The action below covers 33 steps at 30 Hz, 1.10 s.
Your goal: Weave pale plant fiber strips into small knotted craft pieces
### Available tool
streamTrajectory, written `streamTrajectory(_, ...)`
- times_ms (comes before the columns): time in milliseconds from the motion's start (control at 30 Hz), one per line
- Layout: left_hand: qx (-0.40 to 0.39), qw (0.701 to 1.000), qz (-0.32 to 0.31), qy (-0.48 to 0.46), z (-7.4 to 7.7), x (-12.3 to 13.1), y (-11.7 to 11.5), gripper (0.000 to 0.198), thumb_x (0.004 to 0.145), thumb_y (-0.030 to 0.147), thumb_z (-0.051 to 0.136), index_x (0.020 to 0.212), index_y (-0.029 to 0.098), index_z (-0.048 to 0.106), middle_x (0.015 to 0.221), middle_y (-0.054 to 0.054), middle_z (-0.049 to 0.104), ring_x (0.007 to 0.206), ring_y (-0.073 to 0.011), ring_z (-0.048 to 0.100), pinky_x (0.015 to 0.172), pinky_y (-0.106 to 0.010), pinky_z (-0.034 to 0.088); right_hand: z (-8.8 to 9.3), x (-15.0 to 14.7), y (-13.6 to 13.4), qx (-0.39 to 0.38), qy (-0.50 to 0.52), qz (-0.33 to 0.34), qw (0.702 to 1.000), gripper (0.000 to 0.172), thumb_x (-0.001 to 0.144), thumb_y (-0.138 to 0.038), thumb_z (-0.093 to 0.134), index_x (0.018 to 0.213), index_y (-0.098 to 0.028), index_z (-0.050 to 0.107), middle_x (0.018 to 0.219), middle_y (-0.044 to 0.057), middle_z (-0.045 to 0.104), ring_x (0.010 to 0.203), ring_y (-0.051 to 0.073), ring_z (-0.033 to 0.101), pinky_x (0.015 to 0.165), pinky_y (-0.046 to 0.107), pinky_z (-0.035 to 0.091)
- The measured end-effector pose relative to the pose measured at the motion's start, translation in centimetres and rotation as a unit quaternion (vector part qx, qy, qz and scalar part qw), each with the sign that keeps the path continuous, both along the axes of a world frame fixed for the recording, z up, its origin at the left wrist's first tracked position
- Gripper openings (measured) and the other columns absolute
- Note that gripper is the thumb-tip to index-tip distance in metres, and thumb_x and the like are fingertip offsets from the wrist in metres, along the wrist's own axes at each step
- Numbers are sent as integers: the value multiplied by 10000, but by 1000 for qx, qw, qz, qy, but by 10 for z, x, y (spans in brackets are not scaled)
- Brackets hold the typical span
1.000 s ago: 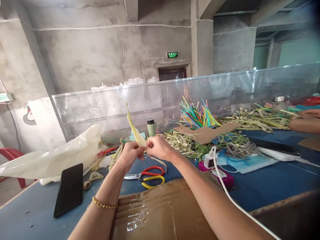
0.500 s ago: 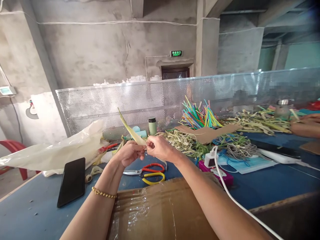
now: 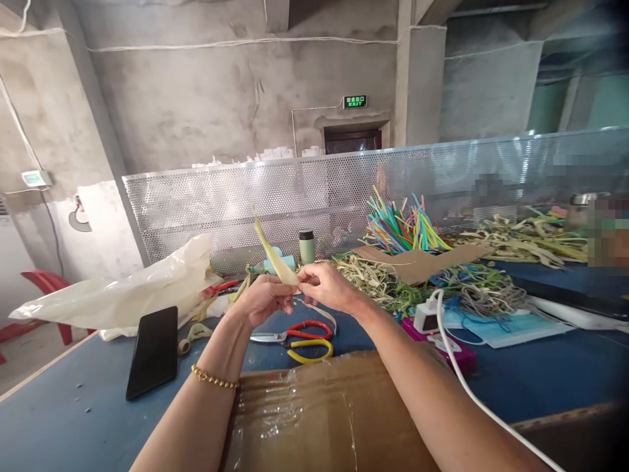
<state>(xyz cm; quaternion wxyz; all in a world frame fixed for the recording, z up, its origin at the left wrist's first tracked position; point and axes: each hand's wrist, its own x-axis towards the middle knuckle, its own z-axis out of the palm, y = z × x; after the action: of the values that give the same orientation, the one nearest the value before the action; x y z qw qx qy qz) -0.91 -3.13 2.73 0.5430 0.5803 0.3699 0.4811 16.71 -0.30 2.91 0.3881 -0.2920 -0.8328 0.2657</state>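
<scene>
A long, pale yellow-green leaf strip [image 3: 276,256] points up and to the left from my hands, tapering at its top. My left hand [image 3: 264,300] is closed on its lower part, thumb on top. Close against it, the fingers of my right hand [image 3: 328,286] pinch the strip's lower end; the fingertips partly hide that end. A thin pale strip [image 3: 322,311] curls down below my right hand. Under the hands, scissors [image 3: 312,326] with one red and one yellow handle lie on the blue table [image 3: 63,419].
A cardboard box [image 3: 314,419] lies before me. A black phone [image 3: 153,351] and a plastic bag [image 3: 128,288] are at left. Leaf strips [image 3: 363,278], colourful stems [image 3: 398,226], a green bottle [image 3: 307,248] and a white cable [image 3: 455,367] lie beyond and right. A perforated metal screen [image 3: 236,203] stands behind.
The view has swung slightly left, so things sit further right in it. My right fingers have straightened a little at the strip's end, and more of the thin curled strip shows.
</scene>
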Motion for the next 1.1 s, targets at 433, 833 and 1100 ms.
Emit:
streamTrajectory(433,54,998,38,-13,1,9,-3,300,739,306,715,554,136,551,481,19,456,408,-94,480,451,-246,348,-9,-5,12,-4,34,-38,999,81,739,-111,577,702,-172,540,511,-25,585,440,134,601,409,209,447)
streamTrajectory(833,20,1000,7,-20,3,15,-7,275,694,310,718,548,132,567,481,26,436,385,-85,447,417,-244,350,1,0,4,25,61,12,998,137,742,-74,549,820,-146,634,796,21,699,722,125,635,653,208,464)
streamTrajectory(1100,93,987,98,87,-1,15,-4,392,772,492,660,594,160,552,432,4,501,376,-101,453,428,-237,304,-6,-4,9,36,84,-32,995,201,835,-209,569,640,-164,545,557,-18,579,535,107,516,516,205,366)
